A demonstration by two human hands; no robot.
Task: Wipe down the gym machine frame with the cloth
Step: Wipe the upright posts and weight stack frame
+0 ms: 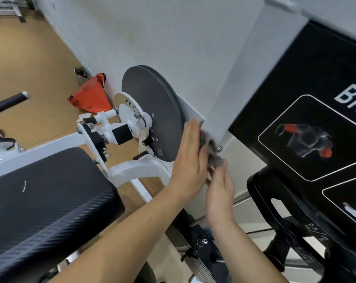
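Left hand (190, 152) is lying flat, fingers straight and together, pressing the grey cloth (210, 148) against the bottom corner of the white frame upright (244, 78). Right hand (220, 188) is reaching up from below, fingertips touching the cloth's lower end (motion blur there, so cannot tell whether it is pinching or only touching). Cloth is sitting bunched between the two hands, right at the upright's lower edge, beside a bolt (219, 148).

Just left of the left hand, a dark grey round disc (152, 111) is sitting on the machine's pivot, with a white selector plate (128, 111) in front of it. Black padded seat (40, 201) is filling the lower left. Right of the upright, a black placard (316, 88) is showing a muscle diagram (307, 139) with red highlights. Weight stack (199, 268) is showing between the forearms. Further out, a red bag (89, 97) is lying on the wooden floor (30, 58) against the wall.
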